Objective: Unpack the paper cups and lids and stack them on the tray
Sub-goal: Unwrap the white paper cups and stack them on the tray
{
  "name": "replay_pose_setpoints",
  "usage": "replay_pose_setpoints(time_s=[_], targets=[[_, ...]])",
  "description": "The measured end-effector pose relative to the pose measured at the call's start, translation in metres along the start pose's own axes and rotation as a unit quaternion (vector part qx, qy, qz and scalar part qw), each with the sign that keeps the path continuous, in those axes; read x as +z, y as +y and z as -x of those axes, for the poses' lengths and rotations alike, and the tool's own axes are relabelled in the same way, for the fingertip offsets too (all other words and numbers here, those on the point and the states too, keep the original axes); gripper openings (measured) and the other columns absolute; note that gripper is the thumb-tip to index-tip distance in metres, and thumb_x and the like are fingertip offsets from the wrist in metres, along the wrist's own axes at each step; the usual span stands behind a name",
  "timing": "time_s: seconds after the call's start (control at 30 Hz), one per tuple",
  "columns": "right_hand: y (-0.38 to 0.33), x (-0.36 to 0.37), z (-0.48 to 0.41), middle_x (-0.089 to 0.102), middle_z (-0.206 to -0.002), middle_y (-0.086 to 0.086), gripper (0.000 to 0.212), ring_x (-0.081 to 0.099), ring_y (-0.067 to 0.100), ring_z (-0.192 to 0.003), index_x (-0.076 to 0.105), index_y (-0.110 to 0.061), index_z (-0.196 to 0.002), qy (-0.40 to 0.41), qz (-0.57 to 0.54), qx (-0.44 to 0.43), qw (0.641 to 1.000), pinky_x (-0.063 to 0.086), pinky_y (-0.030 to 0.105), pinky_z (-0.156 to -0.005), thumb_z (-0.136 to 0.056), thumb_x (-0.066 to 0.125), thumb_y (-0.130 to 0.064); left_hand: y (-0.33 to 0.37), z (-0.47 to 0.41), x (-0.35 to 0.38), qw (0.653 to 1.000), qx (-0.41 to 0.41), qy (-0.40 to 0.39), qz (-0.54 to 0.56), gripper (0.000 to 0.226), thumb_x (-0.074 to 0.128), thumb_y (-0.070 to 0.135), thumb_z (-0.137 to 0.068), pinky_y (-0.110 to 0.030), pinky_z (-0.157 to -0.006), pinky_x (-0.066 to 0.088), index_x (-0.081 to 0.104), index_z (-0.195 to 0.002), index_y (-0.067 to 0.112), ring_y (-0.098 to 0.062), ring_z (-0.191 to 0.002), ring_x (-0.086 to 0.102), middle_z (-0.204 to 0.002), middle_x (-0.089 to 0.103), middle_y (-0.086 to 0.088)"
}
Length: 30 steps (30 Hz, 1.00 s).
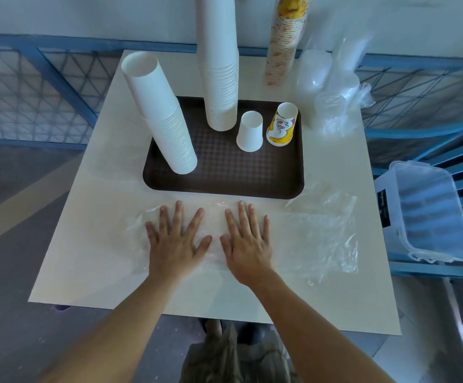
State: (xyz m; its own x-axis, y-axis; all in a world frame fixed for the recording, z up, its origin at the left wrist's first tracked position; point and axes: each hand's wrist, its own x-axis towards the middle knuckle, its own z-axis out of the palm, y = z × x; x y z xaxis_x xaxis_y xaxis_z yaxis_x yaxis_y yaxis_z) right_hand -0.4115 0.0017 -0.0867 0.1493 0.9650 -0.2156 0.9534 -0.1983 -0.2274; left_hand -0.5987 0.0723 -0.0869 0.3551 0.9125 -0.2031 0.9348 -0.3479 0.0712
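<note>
— So, what are the hands doing?
— Both are lying flat and open. The left hand (176, 241) and the right hand (248, 241) are pressing down on a clear plastic wrap (321, 239), fingers spread wide. The wrap is lying on the desk (86, 258), just in front of the brown tray (225, 175).
— Where are the cups sitting?
— On the tray, a leaning stack (161, 111) of white cups is tipping left, and a straight stack (222, 78) is standing at the back. A small white cup (249, 131) and a yellow cup (281, 125) are sitting upside down, side by side.
— And the lids?
— The clear lids (332, 87) are lying in plastic at the desk's far right corner, next to a stack of picture cups (284, 42).
</note>
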Motion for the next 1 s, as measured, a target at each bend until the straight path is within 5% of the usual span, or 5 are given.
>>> replay_pose_setpoints(time_s=[0.4,0.63,0.8,0.9,1.0], targets=[[0.125,-0.029,0.052,-0.022,-0.172,-0.001,0.069,-0.022,0.023,-0.158,-0.009,-0.034,-0.165,0.006,0.017,0.111,0.994,-0.005,0.056,-0.128,-0.105,0.011,-0.062,0.001,0.001,-0.014,0.999,-0.007,-0.050,-0.009,0.075,-0.003,0.082,-0.093,-0.068,-0.125,-0.001,-0.025,-0.158,0.051,-0.041,-0.160,-0.015,-0.173,-0.026,-0.003],[0.147,-0.038,0.065,-0.030,-0.169,0.000,0.074,-0.025,0.025,-0.157,-0.014,-0.036,-0.164,-0.003,-0.003,0.120,0.993,-0.007,0.053,-0.128,-0.101,0.009,-0.067,0.007,-0.004,-0.037,0.992,-0.009,-0.126,-0.027,0.078,0.008,0.084,-0.094,-0.066,-0.125,-0.003,-0.021,-0.159,0.052,-0.040,-0.160,-0.019,-0.172,-0.029,-0.003],[0.137,-0.054,0.063,-0.001,-0.174,0.007,0.073,0.002,0.037,-0.160,0.023,-0.028,-0.164,0.071,-0.079,0.142,0.984,0.014,0.060,-0.127,-0.101,0.049,-0.054,0.001,0.002,-0.064,0.998,0.009,-0.045,0.047,0.077,0.027,0.076,-0.096,-0.059,-0.127,-0.002,0.011,-0.165,0.046,-0.027,-0.163,0.000,-0.177,0.002,-0.002],[0.122,-0.065,0.062,0.026,-0.167,0.016,0.062,0.026,0.044,-0.151,0.051,-0.016,-0.149,0.160,-0.098,0.121,0.975,0.037,0.067,-0.114,-0.092,0.071,-0.032,-0.001,0.008,-0.084,0.987,0.028,0.071,0.139,0.072,0.039,0.064,-0.094,-0.057,-0.127,0.017,0.044,-0.158,0.031,-0.025,-0.156,0.032,-0.167,0.038,-0.001],[0.098,-0.079,0.054,0.038,-0.159,0.018,0.052,0.034,0.043,-0.145,0.063,-0.012,-0.137,0.212,-0.121,0.080,0.966,0.046,0.067,-0.105,-0.087,0.075,-0.019,-0.004,0.009,-0.109,0.955,-0.001,0.169,0.243,0.063,0.060,0.051,-0.093,-0.049,-0.117,0.039,0.056,-0.148,0.020,-0.026,-0.138,0.051,-0.149,0.056,-0.004]])
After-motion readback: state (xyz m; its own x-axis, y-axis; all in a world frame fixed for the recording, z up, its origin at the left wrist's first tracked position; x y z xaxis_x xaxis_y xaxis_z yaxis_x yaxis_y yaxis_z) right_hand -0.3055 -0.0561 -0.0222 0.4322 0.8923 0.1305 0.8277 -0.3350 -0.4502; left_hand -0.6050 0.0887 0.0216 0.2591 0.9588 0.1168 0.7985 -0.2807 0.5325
